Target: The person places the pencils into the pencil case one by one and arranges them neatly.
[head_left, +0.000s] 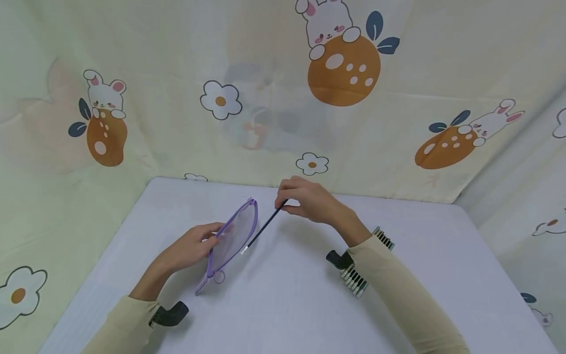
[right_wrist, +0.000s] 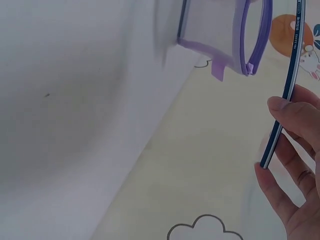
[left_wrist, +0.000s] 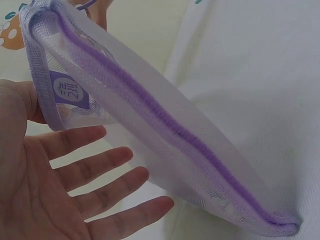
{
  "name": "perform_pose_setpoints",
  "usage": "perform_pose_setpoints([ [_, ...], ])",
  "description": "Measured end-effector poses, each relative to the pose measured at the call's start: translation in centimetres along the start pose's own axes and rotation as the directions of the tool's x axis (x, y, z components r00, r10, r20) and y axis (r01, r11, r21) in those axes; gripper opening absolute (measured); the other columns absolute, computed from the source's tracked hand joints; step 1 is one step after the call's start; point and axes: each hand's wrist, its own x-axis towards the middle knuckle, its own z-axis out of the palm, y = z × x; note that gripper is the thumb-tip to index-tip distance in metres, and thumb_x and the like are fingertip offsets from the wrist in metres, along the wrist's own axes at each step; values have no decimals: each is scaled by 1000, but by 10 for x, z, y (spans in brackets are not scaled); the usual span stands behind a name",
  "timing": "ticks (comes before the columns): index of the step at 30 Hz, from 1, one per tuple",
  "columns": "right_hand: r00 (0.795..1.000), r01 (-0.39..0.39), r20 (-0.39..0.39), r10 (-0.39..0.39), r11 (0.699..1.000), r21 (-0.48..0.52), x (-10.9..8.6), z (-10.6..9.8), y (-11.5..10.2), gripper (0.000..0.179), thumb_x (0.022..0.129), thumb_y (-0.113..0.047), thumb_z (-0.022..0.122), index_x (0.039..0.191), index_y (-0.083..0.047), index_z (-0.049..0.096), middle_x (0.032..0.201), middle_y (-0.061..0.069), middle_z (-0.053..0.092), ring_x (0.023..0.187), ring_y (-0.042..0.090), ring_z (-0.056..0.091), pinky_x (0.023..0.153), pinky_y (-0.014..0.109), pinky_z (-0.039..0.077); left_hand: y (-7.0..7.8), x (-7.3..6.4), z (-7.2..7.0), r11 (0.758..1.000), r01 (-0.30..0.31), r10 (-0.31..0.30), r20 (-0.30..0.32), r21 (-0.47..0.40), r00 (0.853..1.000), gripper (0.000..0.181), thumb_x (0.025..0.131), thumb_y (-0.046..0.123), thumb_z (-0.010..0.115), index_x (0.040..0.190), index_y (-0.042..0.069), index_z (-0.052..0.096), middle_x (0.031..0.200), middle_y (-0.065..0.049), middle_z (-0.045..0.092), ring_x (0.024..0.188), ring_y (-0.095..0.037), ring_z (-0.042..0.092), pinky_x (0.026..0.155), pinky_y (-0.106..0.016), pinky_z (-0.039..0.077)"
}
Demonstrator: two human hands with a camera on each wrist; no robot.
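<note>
A purple-edged mesh zipper pouch stands tilted over the left middle of the white table, its mouth spread apart. My left hand holds the pouch's near side by the edge; in the left wrist view the thumb is partly hidden behind it and the other fingers are spread. A small purple label shows on the mesh. My right hand pinches a thin dark blue striped pencil near its upper end. Its pale lower end points down toward the pouch, just right of the rim in the head view.
The white table meets a cream curtain printed with rabbits and flowers along its back edge. Each forearm wears a strapped black wrist mount, such as the one on the right.
</note>
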Motion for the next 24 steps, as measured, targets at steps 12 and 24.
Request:
perform_pose_setpoints([
  [12, 1000, 17, 17, -17, 1000, -7, 21, 14, -5, 14, 87, -15, 81, 97, -24, 77, 102, -11, 63, 98, 10, 56, 75, 24, 50, 0, 1, -1, 1000, 10, -9, -4, 11, 1000, 46, 103, 11, 43, 145, -2, 51, 145, -25, 53, 125, -44, 56, 85, -48, 58],
  [24, 996, 29, 81, -26, 999, -35, 38, 24, -21, 13, 88, -16, 80, 97, -26, 77, 100, -11, 63, 98, 10, 55, 73, 25, 49, 1, 3, 0, 998, 53, -52, 29, -38, 998, 45, 104, 12, 43, 146, -3, 49, 146, -26, 51, 124, -44, 56, 80, -47, 60],
])
